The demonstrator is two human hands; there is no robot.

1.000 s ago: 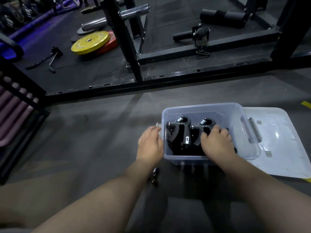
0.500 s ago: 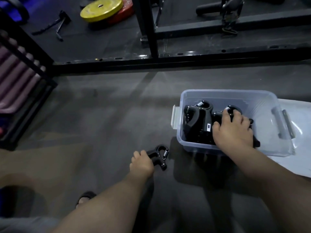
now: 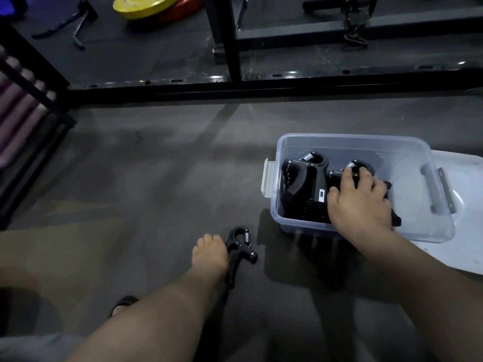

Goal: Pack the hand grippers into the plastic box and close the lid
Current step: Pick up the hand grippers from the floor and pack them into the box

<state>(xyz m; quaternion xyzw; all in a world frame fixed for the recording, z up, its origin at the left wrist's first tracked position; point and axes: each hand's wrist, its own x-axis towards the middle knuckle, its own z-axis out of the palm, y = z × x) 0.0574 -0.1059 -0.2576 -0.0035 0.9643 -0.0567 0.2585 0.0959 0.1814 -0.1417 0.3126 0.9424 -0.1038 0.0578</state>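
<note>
A dark gym floor [image 3: 162, 178] fills the head view, with a black rack frame [image 3: 227, 37] across the top and a yellow weight plate [image 3: 145, 5] in the upper left. At right of centre sits the clear plastic box [image 3: 428, 228], open, its lid [image 3: 465, 205] lying flat against its right side. Black hand grippers [image 3: 305, 189] are packed inside, in its left part. The right hand [image 3: 359, 202] reaches into the box, fingers spread and resting on the grippers there; whether it grasps one I cannot tell. Lower centre, the left hand [image 3: 209, 253] curls around the handle of a loose gripper [image 3: 239, 246] lying on the floor, just left of the box.
</note>
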